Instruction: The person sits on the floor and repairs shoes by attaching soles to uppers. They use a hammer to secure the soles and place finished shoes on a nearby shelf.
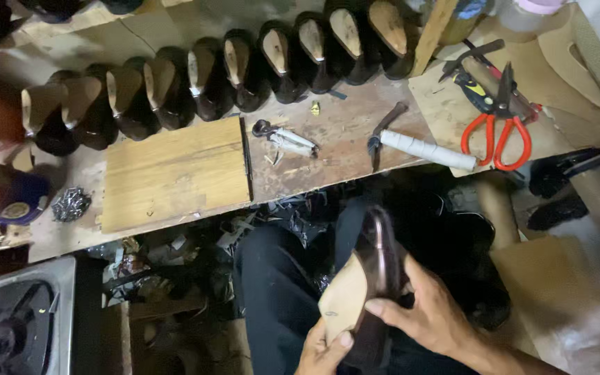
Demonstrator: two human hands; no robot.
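Observation:
A dark brown shoe upper on a last [376, 278], with a tan insole facing left, is held over my lap. My left hand [324, 351] grips its lower end, thumb on the insole. My right hand [428, 312] wraps the dark side from the right. On the workbench [335, 149] above lie pincers with a white-wrapped handle [421, 148], red-handled scissors [498, 132] and a small white-handled tool [286, 139].
A row of several dark lasted shoes [210, 80] lines the back of the bench. A wooden board [175, 173] lies at the bench's front left, a pile of small nails [71, 203] beside it. A gas stove [15, 326] sits at the lower left. Scraps litter the floor.

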